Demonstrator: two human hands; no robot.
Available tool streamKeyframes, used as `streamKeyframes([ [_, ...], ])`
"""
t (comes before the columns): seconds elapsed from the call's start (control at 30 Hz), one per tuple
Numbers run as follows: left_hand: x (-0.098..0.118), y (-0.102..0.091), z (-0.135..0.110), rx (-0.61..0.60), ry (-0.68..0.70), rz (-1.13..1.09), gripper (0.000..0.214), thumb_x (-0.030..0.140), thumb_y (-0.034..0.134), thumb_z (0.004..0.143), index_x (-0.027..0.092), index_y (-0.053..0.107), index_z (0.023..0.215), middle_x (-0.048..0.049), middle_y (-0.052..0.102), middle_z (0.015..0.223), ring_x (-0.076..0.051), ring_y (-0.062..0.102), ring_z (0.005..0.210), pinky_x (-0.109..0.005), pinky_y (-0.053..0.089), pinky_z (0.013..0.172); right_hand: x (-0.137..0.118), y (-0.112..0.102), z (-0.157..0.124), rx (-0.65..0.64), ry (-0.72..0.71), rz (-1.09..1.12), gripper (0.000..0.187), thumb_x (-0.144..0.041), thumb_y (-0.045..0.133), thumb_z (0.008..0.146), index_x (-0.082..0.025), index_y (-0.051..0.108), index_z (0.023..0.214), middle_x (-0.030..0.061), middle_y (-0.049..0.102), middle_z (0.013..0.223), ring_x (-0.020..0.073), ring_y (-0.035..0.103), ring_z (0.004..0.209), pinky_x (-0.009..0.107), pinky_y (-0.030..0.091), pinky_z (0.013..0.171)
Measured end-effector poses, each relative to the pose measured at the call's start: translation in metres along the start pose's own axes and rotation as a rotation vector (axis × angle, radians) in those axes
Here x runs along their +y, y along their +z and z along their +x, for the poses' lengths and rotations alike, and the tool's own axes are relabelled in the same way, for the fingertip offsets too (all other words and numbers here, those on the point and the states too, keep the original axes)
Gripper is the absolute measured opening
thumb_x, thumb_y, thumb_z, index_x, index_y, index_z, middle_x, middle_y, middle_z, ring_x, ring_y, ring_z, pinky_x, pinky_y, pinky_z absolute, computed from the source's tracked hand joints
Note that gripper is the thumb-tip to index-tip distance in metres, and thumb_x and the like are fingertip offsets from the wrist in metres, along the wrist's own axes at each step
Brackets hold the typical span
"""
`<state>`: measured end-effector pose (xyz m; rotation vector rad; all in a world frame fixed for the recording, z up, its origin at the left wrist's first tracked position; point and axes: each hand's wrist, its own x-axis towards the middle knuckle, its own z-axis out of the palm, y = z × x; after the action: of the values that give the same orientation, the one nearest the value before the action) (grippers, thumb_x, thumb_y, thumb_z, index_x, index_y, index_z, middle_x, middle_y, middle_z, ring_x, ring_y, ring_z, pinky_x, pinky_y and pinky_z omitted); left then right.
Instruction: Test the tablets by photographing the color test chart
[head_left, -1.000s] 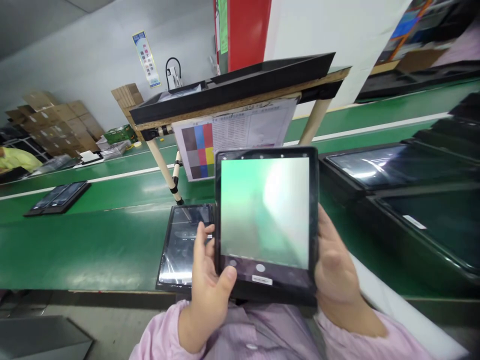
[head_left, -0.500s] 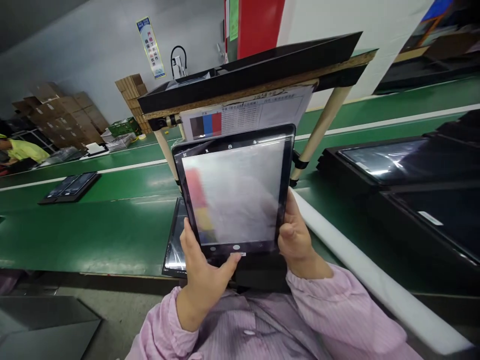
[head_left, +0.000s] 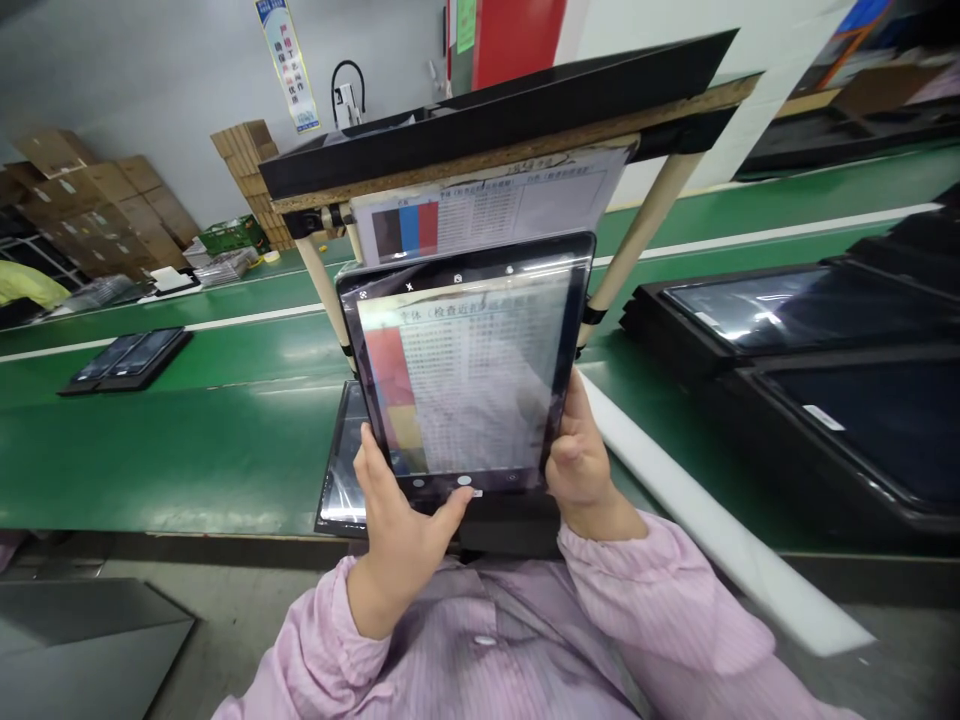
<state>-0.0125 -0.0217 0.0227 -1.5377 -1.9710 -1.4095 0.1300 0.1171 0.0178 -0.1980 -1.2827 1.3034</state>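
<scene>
A: Report on the hands, please.

B: Both hands carry one tablet [head_left: 465,375], raised upright in front of the chest above the near edge of the green desk [head_left: 172,450]. The left hand [head_left: 397,530] is closed round its lower left corner, thumb lying across the bottom bezel near the on-screen button. The right hand [head_left: 577,460] is curled round the right edge, fingers behind.

A: Screen condition?

B: Lit, showing a camera view of a colour strip and a printed table (text too blurred to read).

A: What is around it?

B: Directly behind stands a test chart sheet [head_left: 487,210] hanging from a wooden shelf [head_left: 517,150] on cream legs; the tablet covers the sheet's lower part. A second tablet [head_left: 341,470] lies flat on the desk beneath, partly hidden by the held one. To the right, black trays [head_left: 787,320] hold dark panels, and a white bar [head_left: 712,530] runs along the desk edge. Far left, a tray of phones [head_left: 124,358]; beyond it, stacked cardboard boxes [head_left: 97,210].
</scene>
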Motion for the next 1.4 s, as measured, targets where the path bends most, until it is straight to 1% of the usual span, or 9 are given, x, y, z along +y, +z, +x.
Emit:
streamKeyframes([
  [0.13,0.0,0.0,-0.002,0.0,0.01,0.012,0.115,0.058,0.073,0.083,0.02,0.0,0.163,-0.0247,0.034,0.15,-0.038,0.04,0.136,-0.054,0.043,0.106,0.003,-0.003,-0.001,-0.002,-0.026,-0.018,0.068,-0.063,0.073,0.082,-0.046,0.05,0.144,-0.0047,0.051,0.148,0.0192,0.051,0.136,0.034,0.05,0.108],
  [0.23,0.0,0.001,-0.003,0.002,0.013,0.013,0.116,0.058,0.074,0.082,0.02,0.0,0.163,-0.0249,0.033,0.152,-0.038,0.04,0.136,-0.054,0.044,0.106,0.002,-0.002,0.0,-0.013,-0.043,-0.04,0.068,-0.064,0.071,0.084,-0.044,0.05,0.145,-0.0036,0.048,0.151,0.0203,0.046,0.14,0.037,0.046,0.113],
  [0.37,-0.001,0.001,-0.003,-0.009,0.001,0.012,0.117,0.059,0.075,0.081,0.02,-0.001,0.163,-0.025,0.032,0.154,-0.038,0.04,0.136,-0.054,0.043,0.107,-0.003,0.003,0.004,-0.027,-0.084,-0.08,0.074,-0.059,0.072,0.085,-0.048,0.039,0.151,-0.0108,0.021,0.164,0.0169,0.019,0.153,0.035,0.023,0.126],
  [0.43,-0.001,0.001,-0.003,-0.014,-0.007,0.019,0.116,0.058,0.074,0.082,0.021,0.0,0.163,-0.0247,0.031,0.154,-0.037,0.04,0.136,-0.055,0.043,0.107,-0.003,0.003,0.004,-0.031,-0.094,-0.102,0.078,-0.056,0.073,0.086,-0.048,0.035,0.153,-0.0116,0.016,0.165,0.016,0.015,0.154,0.034,0.019,0.127],
  [0.57,-0.001,0.002,-0.003,-0.006,-0.006,0.03,0.117,0.058,0.075,0.081,0.021,0.0,0.162,-0.0247,0.032,0.154,-0.038,0.041,0.136,-0.056,0.042,0.108,0.002,-0.003,0.001,-0.02,-0.067,-0.133,0.066,-0.058,0.07,0.087,-0.037,0.048,0.147,0.0,0.046,0.152,0.021,0.042,0.142,0.038,0.037,0.119],
  [0.7,-0.001,0.003,-0.004,0.005,-0.002,0.033,0.118,0.056,0.077,0.08,0.021,0.0,0.162,-0.0248,0.032,0.154,-0.039,0.041,0.137,-0.057,0.043,0.108,0.001,-0.003,-0.001,-0.014,0.047,-0.087,0.061,-0.061,0.072,0.083,-0.034,0.056,0.135,0.0019,0.063,0.132,0.0257,0.06,0.123,0.042,0.051,0.106],
  [0.9,-0.001,0.004,-0.004,0.016,-0.006,0.037,0.117,0.056,0.078,0.079,0.019,0.004,0.162,-0.0251,0.035,0.151,-0.039,0.041,0.137,-0.06,0.041,0.109,-0.004,0.004,0.001,-0.03,0.104,-0.037,0.063,-0.061,0.072,0.082,-0.028,0.055,0.133,0.0069,0.064,0.131,0.0308,0.059,0.125,0.046,0.049,0.109],
  [1.13,-0.001,0.005,-0.003,0.025,-0.08,0.004,0.114,0.057,0.079,0.076,0.017,0.012,0.16,-0.0247,0.039,0.144,-0.038,0.042,0.136,-0.06,0.041,0.109,-0.003,0.005,0.001,-0.034,0.123,-0.032,0.061,-0.061,0.073,0.082,-0.029,0.054,0.13,0.0062,0.066,0.128,0.0291,0.053,0.133,0.045,0.05,0.108],
  [1.4,-0.004,0.007,-0.005,0.024,-0.041,0.034,0.123,0.063,0.08,0.073,0.018,0.007,0.161,-0.0252,0.037,0.146,-0.04,0.042,0.134,-0.062,0.04,0.108,-0.003,0.007,0.002,-0.007,0.175,-0.085,0.069,-0.069,0.073,0.076,-0.027,0.054,0.128,0.0083,0.067,0.123,0.0312,0.047,0.138,0.05,0.044,0.114],
])
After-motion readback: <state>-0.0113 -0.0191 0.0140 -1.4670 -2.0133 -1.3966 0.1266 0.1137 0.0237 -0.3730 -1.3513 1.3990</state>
